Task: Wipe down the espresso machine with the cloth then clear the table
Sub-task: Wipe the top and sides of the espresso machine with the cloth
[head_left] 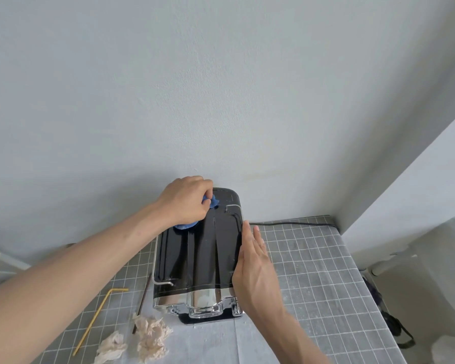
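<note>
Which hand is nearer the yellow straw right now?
Left. The left hand grips the blue cloth atop the machine, above the yellow straw; the right hand rests on the machine's far side.

At frame centre, the left hand (187, 199) grips a blue cloth (185, 225) on the black espresso machine (195, 256); the flat right hand (255, 261) touches its right side.

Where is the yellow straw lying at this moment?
In the head view the yellow straw lies on the table at lower left, left of the espresso machine and beside the crumpled tissues.
</note>
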The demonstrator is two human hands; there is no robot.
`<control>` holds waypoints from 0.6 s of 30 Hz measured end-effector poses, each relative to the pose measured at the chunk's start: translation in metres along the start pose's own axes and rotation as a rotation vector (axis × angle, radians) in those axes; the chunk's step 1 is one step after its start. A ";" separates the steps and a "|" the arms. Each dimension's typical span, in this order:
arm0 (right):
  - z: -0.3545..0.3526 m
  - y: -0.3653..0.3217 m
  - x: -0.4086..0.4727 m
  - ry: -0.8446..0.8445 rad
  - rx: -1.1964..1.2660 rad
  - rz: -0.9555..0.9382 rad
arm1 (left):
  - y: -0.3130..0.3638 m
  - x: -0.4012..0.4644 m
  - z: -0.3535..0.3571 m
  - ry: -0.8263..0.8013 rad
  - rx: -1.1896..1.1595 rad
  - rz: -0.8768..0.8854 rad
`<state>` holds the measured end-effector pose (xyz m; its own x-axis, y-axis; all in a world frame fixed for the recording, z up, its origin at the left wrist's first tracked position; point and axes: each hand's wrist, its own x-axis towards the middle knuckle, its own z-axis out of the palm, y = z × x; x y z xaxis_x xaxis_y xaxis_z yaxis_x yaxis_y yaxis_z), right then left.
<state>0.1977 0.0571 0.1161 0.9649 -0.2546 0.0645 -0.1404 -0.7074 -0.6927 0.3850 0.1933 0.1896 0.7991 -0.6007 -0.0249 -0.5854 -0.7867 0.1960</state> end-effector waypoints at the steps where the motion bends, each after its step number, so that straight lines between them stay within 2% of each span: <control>1: 0.000 0.000 0.000 0.001 0.002 0.004 | 0.001 -0.002 0.000 0.003 -0.013 -0.009; 5: 0.000 0.004 0.001 -0.001 0.009 0.006 | -0.001 -0.003 -0.002 0.003 -0.030 -0.127; 9: 0.001 0.004 0.001 0.004 0.011 0.003 | -0.034 -0.004 -0.002 0.003 -0.110 -0.251; 15: 0.000 0.004 0.001 0.017 0.042 -0.004 | -0.037 0.003 0.006 0.134 -0.256 -0.163; 18: 0.002 0.003 0.001 0.024 0.053 -0.005 | -0.040 -0.012 0.010 0.137 -0.357 -0.061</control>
<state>0.1991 0.0559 0.1128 0.9599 -0.2671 0.0847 -0.1229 -0.6731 -0.7293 0.3973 0.2301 0.1722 0.8560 -0.5108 0.0792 -0.4708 -0.7072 0.5274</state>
